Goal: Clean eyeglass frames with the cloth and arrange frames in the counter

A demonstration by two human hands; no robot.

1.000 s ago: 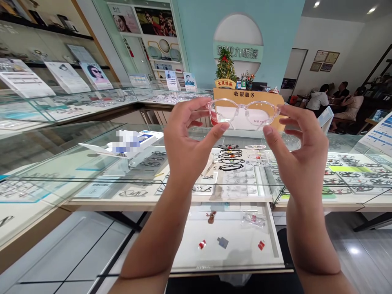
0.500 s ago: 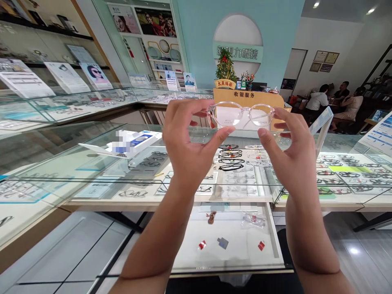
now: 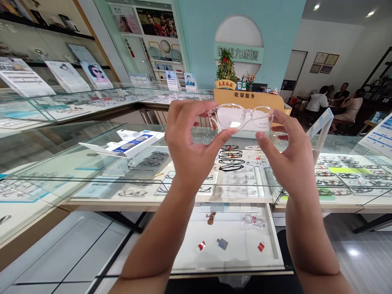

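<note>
A pair of clear-framed eyeglasses [image 3: 247, 116] is held up in front of me, above the glass counter, with the lenses facing me. My left hand [image 3: 192, 134] grips its left end near the hinge, the thumb stretched below the left lens. At the other end, the fingers of my right hand [image 3: 286, 149] hold the right hinge, the thumb just below the right lens. Small print shows on the right lens. Under the counter glass, behind my hands, lie several dark spectacle frames [image 3: 231, 154] in a column.
An open white box [image 3: 125, 143] stands on the counter at left. Below, a pulled-out white drawer [image 3: 235, 261] holds red packets, a grey tag, a brown trinket and a bagged item. A sign stand [image 3: 323, 126] rises at right. People [image 3: 333, 98] sit far back right.
The eyeglasses have tilted slightly and dipped a little on the right side. Both hands still hold them in nearly the same place.
</note>
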